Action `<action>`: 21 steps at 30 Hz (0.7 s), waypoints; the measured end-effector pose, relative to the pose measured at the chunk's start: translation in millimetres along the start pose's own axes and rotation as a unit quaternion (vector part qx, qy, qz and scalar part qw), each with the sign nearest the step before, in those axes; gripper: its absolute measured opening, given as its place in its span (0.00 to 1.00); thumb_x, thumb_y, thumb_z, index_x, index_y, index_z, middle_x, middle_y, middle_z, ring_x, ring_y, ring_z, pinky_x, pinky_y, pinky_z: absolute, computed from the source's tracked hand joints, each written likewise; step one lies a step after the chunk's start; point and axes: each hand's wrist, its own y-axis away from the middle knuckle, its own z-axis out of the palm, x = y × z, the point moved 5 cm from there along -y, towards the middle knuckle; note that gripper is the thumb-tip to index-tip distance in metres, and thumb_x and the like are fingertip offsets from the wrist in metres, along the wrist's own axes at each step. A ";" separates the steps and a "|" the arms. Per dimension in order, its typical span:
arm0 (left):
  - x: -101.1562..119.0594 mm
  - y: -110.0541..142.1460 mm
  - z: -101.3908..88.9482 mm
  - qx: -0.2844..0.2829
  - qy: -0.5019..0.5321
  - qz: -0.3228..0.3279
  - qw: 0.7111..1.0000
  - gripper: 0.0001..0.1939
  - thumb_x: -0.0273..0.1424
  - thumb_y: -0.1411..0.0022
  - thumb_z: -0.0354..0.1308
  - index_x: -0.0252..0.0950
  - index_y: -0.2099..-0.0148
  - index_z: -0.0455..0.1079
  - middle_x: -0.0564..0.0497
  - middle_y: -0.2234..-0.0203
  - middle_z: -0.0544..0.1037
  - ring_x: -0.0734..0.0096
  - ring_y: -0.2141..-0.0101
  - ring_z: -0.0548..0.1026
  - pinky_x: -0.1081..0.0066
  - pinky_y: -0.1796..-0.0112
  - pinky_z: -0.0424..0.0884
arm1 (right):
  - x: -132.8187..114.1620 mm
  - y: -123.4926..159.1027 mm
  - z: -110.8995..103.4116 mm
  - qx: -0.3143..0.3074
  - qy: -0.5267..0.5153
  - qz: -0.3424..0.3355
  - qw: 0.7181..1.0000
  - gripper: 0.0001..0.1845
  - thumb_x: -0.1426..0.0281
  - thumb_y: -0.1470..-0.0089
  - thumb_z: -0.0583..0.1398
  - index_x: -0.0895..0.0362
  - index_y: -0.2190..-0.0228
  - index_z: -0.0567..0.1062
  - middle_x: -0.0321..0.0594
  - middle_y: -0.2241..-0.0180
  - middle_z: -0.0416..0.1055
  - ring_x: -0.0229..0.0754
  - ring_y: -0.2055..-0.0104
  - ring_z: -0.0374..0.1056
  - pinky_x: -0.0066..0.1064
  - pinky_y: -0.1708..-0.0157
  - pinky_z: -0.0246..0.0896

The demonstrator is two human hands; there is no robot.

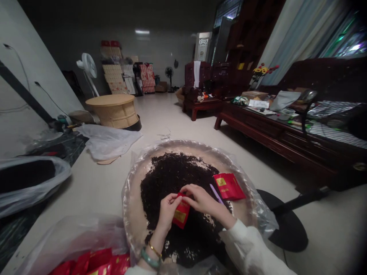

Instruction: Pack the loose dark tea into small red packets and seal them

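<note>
Both of my hands pinch the top edge of a small red packet (181,214) over a heap of dark loose tea (174,183). My left hand (168,210) grips its left corner, my right hand (202,200) its right corner. The tea lies on a round plastic-lined tray (134,214). A small stack of red packets (229,186) rests on the tray to the right, with a thin pale purple stick (215,193) beside it.
A clear bag with more red packets (94,263) lies at bottom left. A black stool base (286,225) stands right of the tray. A dark wooden table (272,131) with clutter runs along the right. Plastic bags (109,139) and a round wooden stand (114,110) sit at left.
</note>
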 end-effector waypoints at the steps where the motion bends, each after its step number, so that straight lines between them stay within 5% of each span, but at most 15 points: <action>1: -0.6 0.1 -0.2 0.010 0.005 0.000 1.000 0.19 0.42 0.61 0.71 0.32 0.72 0.74 0.52 0.80 0.78 0.75 0.79 0.73 0.77 0.75 0.66 | 1.9 0.2 0.9 0.007 -0.011 0.002 1.000 0.09 0.73 0.45 0.58 0.55 0.61 0.73 0.40 0.65 0.74 0.42 0.61 0.69 0.34 0.60 0.64; 6: 3.6 -0.2 -1.8 0.063 0.038 0.020 0.997 0.21 0.43 0.64 0.72 0.32 0.74 0.72 0.55 0.82 0.76 0.78 0.81 0.70 0.79 0.77 0.65 | 23.1 3.3 1.1 0.146 -0.093 0.083 0.981 0.24 0.68 0.52 0.63 0.56 0.51 0.69 0.42 0.62 0.73 0.42 0.63 0.69 0.32 0.64 0.65; 9: 8.9 1.8 1.6 0.058 0.057 0.022 0.996 0.21 0.42 0.64 0.72 0.32 0.76 0.70 0.56 0.83 0.75 0.79 0.81 0.70 0.79 0.77 0.65 | 35.9 3.2 12.0 0.127 -0.146 0.137 0.972 0.12 0.63 0.53 0.64 0.58 0.68 0.76 0.39 0.71 0.74 0.41 0.69 0.69 0.30 0.69 0.63; 11: 11.0 3.8 6.0 0.028 0.062 0.008 0.998 0.20 0.42 0.61 0.72 0.33 0.73 0.70 0.55 0.81 0.76 0.78 0.80 0.71 0.79 0.76 0.66 | 40.6 2.8 16.4 0.119 -0.186 0.150 0.964 0.12 0.61 0.52 0.63 0.58 0.76 0.76 0.37 0.76 0.73 0.40 0.71 0.68 0.29 0.70 0.62; 16: -1.3 8.7 16.6 -0.106 0.018 -0.089 0.990 0.27 0.41 0.60 0.72 0.30 0.60 0.73 0.45 0.71 0.80 0.65 0.74 0.78 0.69 0.69 0.72 | 46.8 3.9 19.7 0.117 -0.252 0.163 0.947 0.15 0.58 0.52 0.62 0.58 0.78 0.76 0.35 0.79 0.71 0.37 0.77 0.65 0.26 0.77 0.60; 21: -19.4 5.9 12.1 -0.103 -0.028 -0.122 0.987 0.29 0.39 0.66 0.74 0.27 0.62 0.74 0.43 0.74 0.80 0.60 0.75 0.79 0.65 0.70 0.73 | 47.4 6.0 20.5 0.131 -0.220 0.144 0.956 0.14 0.60 0.52 0.63 0.58 0.80 0.76 0.37 0.76 0.69 0.36 0.75 0.66 0.26 0.76 0.60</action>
